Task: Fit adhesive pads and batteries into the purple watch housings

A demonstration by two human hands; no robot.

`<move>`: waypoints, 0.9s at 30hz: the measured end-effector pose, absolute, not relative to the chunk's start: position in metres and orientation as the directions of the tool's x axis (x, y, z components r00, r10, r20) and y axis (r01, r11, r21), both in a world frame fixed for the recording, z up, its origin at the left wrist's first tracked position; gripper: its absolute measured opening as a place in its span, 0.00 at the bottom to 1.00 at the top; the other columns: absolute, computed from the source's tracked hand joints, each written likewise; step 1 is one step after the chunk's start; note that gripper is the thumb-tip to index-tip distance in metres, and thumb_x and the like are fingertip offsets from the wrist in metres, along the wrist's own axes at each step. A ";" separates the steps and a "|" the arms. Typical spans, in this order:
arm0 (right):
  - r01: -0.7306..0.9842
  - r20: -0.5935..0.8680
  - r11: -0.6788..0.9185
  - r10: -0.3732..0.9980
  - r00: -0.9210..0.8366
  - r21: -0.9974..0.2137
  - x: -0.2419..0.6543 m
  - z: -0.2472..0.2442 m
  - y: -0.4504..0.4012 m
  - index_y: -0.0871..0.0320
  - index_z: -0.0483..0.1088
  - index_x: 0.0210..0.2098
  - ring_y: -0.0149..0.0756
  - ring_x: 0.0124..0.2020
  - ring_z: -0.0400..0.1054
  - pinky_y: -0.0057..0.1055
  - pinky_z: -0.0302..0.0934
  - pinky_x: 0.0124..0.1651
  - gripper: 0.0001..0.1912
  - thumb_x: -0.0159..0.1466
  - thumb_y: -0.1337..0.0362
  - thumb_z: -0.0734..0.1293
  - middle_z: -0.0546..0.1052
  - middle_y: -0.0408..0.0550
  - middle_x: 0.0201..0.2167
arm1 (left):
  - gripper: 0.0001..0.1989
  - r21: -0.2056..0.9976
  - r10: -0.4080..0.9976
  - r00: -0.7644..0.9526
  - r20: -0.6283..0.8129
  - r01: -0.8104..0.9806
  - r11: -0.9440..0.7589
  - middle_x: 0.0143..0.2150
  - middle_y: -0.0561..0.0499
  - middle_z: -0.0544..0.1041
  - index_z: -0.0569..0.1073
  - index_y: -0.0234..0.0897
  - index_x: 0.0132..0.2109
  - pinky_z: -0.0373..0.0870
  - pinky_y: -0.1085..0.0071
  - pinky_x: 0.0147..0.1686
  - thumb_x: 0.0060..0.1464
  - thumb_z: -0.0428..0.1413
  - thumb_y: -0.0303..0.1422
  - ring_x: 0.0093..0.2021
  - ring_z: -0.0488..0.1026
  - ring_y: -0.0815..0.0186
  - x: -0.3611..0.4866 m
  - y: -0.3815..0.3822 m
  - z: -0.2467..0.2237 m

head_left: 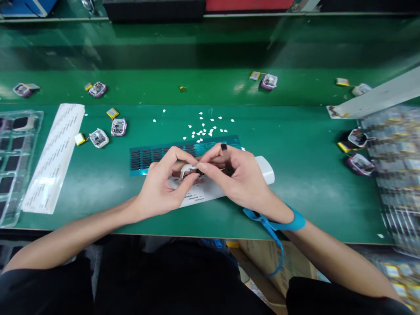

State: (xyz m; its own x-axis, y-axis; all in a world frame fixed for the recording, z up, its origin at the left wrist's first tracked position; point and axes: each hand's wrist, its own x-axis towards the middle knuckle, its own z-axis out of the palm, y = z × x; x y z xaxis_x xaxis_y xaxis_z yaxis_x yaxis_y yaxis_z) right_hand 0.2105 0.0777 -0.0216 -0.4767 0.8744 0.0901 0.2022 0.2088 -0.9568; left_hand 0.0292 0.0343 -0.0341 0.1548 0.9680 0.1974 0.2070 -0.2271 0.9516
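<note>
Near the middle of the green bench, my left hand (166,183) is closed on a small white device casing (188,169) with its electronics partly showing. My right hand (236,177) meets it at the casing's right side, thumb and forefinger pinched; whatever lies between those fingertips is too small to make out. Under the hands are a printed white sheet (200,196) and a blue-green sheet of dark strips (144,159). A white rounded object (265,169) sits beside my right hand. A blue band (297,220) circles my right wrist.
Small white pieces (203,130) lie scattered behind the hands. Opened casings with batteries (99,138) stand at left, (269,82) along the back and at right. A clear tray (36,127) and a long label sheet (54,162) lie left; stacked trays (398,175) stand right.
</note>
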 end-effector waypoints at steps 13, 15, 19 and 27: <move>0.453 0.461 0.853 0.522 -0.717 -0.261 0.235 -0.021 0.095 0.57 0.77 0.35 0.38 0.36 0.72 0.35 0.62 0.33 0.29 0.77 0.55 0.49 0.81 0.50 0.34 | 0.04 0.901 0.874 0.481 0.071 0.345 -0.263 0.22 0.57 0.75 0.73 0.37 0.38 0.58 0.77 0.18 0.62 0.58 0.31 0.17 0.64 0.75 0.022 0.035 -0.019; 0.522 0.499 0.826 0.552 -0.668 -0.213 0.240 -0.019 0.100 0.57 0.78 0.32 0.40 0.34 0.71 0.36 0.61 0.30 0.34 0.77 0.51 0.47 0.79 0.51 0.31 | 0.04 0.832 0.897 0.437 0.068 0.471 -0.293 0.21 0.59 0.73 0.73 0.37 0.37 0.57 0.77 0.19 0.62 0.55 0.30 0.17 0.62 0.75 0.021 0.038 -0.025; 0.473 0.466 0.703 0.709 -0.529 -0.532 0.239 -0.022 0.105 0.56 0.79 0.34 0.35 0.27 0.72 0.35 0.68 0.32 0.30 0.77 0.51 0.51 0.79 0.47 0.27 | 0.07 0.701 0.936 0.343 0.082 0.647 -0.299 0.18 0.59 0.69 0.75 0.36 0.36 0.55 0.76 0.20 0.61 0.52 0.29 0.16 0.61 0.73 0.023 0.043 -0.037; 0.269 0.322 0.349 0.936 -0.140 -0.898 0.218 -0.023 0.100 0.55 0.78 0.43 0.39 0.38 0.81 0.34 0.77 0.32 0.13 0.71 0.54 0.66 0.84 0.50 0.41 | 0.10 0.678 0.926 0.364 0.096 0.657 -0.329 0.16 0.59 0.69 0.78 0.34 0.39 0.56 0.76 0.19 0.56 0.51 0.27 0.14 0.60 0.73 0.022 0.044 -0.036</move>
State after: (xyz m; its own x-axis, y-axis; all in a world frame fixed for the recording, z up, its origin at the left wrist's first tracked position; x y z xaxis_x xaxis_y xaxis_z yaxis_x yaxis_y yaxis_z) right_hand 0.2181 0.1004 -0.0231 -0.1404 0.9364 0.3218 0.2691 0.3488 -0.8977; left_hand 0.0223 0.0440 -0.0360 0.3645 0.9262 0.0964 0.6572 -0.3292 0.6781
